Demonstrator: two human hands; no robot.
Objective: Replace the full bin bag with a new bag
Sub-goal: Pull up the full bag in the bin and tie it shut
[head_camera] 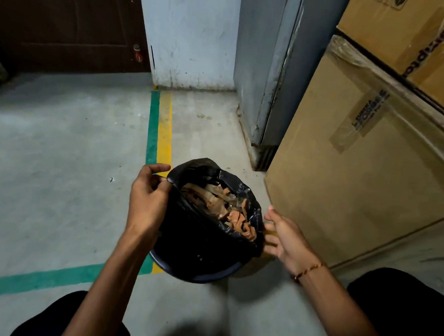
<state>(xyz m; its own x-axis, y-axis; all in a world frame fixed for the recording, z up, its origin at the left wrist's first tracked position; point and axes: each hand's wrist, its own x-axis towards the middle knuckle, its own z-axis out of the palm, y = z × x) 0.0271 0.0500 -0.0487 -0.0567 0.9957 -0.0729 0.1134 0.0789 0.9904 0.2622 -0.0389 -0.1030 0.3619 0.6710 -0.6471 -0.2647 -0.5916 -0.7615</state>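
Note:
A black bin bag (pixel 198 239) full of brown cardboard scraps and clear plastic (pixel 226 207) sits in a dark blue bin, whose rim (pixel 216 278) shows at the bottom. My left hand (pixel 148 202) pinches the bag's left edge near its top. At the bag's right side my right hand (pixel 284 236) is open, fingers spread, close to the bag; contact is unclear. No new bag is in view.
Large cardboard boxes (pixel 358 176) stand stacked close on the right. A grey metal door frame (pixel 267 92) and a white wall (pixel 195 36) are behind. The concrete floor has green and yellow lines (pixel 159 127). My knees (pixel 403 295) frame the bottom.

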